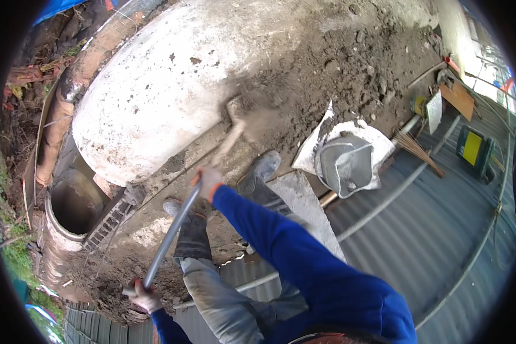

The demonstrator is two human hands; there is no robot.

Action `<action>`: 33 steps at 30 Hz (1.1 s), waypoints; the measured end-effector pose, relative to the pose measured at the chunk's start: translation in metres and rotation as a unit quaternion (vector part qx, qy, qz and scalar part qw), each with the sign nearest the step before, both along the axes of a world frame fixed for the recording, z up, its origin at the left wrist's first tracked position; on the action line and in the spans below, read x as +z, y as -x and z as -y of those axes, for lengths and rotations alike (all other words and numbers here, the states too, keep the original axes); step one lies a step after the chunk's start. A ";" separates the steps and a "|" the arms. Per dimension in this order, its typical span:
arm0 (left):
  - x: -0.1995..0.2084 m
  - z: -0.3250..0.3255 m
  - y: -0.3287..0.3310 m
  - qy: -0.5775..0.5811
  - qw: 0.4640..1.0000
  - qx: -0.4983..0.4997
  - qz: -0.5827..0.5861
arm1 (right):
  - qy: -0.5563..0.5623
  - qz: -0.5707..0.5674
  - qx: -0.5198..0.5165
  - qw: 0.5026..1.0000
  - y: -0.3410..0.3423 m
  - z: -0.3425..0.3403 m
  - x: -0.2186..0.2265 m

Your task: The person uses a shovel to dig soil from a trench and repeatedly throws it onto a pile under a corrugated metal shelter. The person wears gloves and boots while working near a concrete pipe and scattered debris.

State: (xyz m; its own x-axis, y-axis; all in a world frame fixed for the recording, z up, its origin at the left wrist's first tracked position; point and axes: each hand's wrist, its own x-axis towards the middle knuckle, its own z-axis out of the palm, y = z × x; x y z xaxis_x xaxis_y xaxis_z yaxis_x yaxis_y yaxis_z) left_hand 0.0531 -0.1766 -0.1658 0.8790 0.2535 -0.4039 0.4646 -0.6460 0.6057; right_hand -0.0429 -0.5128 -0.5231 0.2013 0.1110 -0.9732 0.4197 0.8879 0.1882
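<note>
A shovel with a long grey handle runs slantwise before me, its blade end smeared by motion over the grey mortar-like heap. My left hand is closed round the near end of the handle, low on the left. Farther up the handle, my right hand grips it, an orange cuff showing at the wrist below the blue sleeve. Loose dark material is blurred around the blade, beside the large pale rounded surface. My boots stand on the muddy ground just right of the handle.
Right of my boots a dented grey bucket rests on a white sack. A flat board lies nearby. Corrugated sheeting with pipes spreads to the right. At left is a round open pit beside a slotted bar.
</note>
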 end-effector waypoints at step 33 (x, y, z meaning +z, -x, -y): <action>0.083 0.004 0.182 0.345 0.800 0.434 -0.230 | 0.362 -0.147 0.473 0.790 -0.080 0.092 0.277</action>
